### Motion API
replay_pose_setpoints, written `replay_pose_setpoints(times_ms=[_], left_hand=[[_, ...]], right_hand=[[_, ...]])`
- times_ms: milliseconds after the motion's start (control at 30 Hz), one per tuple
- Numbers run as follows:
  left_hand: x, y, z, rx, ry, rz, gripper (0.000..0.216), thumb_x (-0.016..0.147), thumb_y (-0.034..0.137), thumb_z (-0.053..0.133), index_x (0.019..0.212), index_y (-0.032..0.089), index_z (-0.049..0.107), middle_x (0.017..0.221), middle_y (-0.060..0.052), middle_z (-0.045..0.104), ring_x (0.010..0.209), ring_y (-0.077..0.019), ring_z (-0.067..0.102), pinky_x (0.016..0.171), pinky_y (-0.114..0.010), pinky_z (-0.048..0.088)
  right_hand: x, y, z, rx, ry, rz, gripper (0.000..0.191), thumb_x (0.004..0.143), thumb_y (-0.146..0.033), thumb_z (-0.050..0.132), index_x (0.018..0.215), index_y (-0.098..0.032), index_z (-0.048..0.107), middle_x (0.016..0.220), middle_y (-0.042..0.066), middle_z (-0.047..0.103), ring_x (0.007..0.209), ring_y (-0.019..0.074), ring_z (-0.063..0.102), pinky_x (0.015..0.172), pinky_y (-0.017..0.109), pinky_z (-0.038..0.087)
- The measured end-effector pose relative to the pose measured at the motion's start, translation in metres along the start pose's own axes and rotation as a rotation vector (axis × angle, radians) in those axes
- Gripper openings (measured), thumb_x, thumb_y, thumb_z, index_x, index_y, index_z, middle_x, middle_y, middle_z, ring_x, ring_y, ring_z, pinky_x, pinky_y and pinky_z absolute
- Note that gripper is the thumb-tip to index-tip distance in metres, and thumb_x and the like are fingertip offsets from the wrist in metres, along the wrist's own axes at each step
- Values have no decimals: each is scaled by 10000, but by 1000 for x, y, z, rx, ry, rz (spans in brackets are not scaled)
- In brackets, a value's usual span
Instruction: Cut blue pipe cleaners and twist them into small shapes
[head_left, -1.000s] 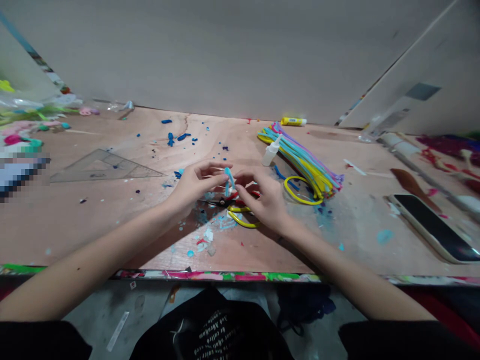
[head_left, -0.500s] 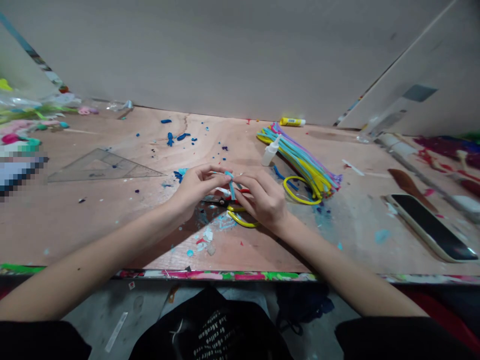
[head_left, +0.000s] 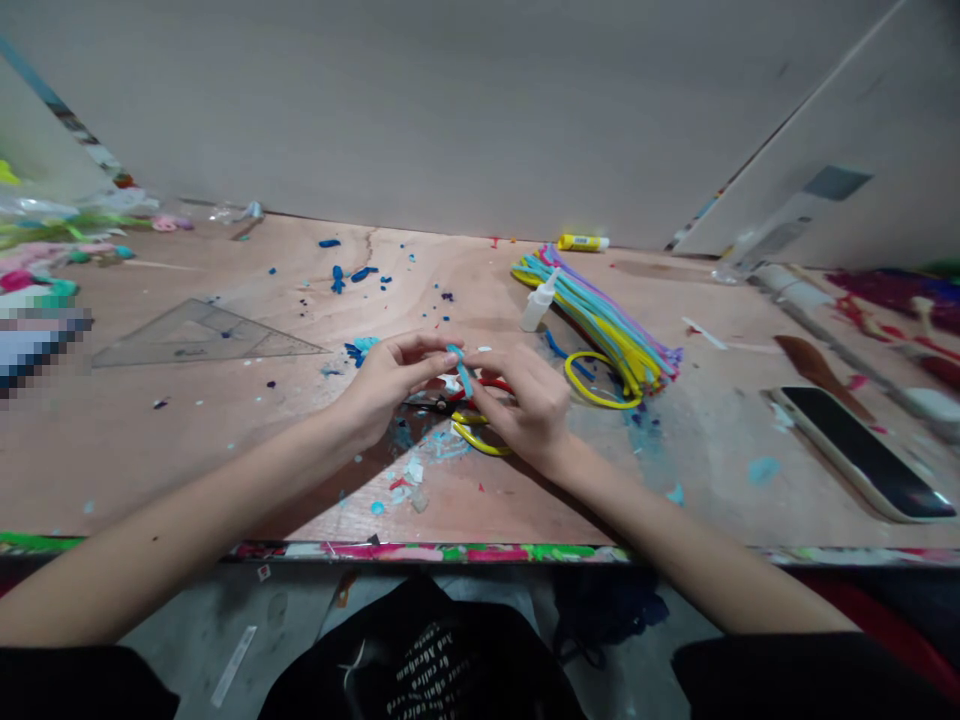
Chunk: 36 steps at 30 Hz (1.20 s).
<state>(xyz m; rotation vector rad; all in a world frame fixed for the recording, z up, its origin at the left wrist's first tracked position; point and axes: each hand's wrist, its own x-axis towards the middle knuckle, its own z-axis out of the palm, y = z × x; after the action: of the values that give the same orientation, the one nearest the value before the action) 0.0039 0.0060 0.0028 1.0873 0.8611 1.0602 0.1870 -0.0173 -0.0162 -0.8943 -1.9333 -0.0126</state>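
The left hand (head_left: 390,382) and right hand (head_left: 525,405) are curled inward, fingertips almost meeting, pinching a short light-blue pipe cleaner (head_left: 461,367) above the bench (head_left: 150,470) and over a pair of scissors (head_left: 431,404). It should be nearly weightless, soft-furred and easily bent, so it looks best held by the fingertips near its ends, with the bundled pipe cleaners (head_left: 600,325) lying off to the right.
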Motion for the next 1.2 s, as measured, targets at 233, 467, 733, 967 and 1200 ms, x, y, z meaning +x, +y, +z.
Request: replay_pose_setpoints(times_ms=[233,467,733,967,1200], left_hand=[[-1,1,3,-9,85,8,223,659,259,865,851,204,765,866,-31,745,771,-150,680,722,-286,553],[-2,3,4,5,123,31,255,672,287,867,894,209,768,910,-23,751,759,-125,667,683,-240,521],[0,3,-1,60,23,110,262,726,288,839,952,198,744,884,-35,765,786,-139,698,743,-258,559],[1,4,1,106,-30,195,200,726,265,829,886,184,740,879,-23,758,813,-143,699,783,-259,552],[2,3,0,102,-19,219,194,739,256,813,900,184,732,854,-19,748,786,-135,692,766,-258,555]], right_hand=[[1,-9,3,124,47,165,170,918,-172,591,1013,-232,718,949,43,766,798,180,692,696,329,561],[1,-13,7,236,50,238,145,914,-203,622,1032,-219,706,989,35,758,790,153,689,679,299,586],[6,-15,1,278,65,294,81,922,-200,616,972,-207,680,954,34,751,798,143,699,693,284,578],[10,-14,-7,163,147,134,131,909,-111,582,923,-196,680,889,26,744,773,142,680,698,294,542],[10,-12,-6,133,129,95,138,906,-104,576,937,-193,677,886,28,743,737,132,661,680,287,533]])
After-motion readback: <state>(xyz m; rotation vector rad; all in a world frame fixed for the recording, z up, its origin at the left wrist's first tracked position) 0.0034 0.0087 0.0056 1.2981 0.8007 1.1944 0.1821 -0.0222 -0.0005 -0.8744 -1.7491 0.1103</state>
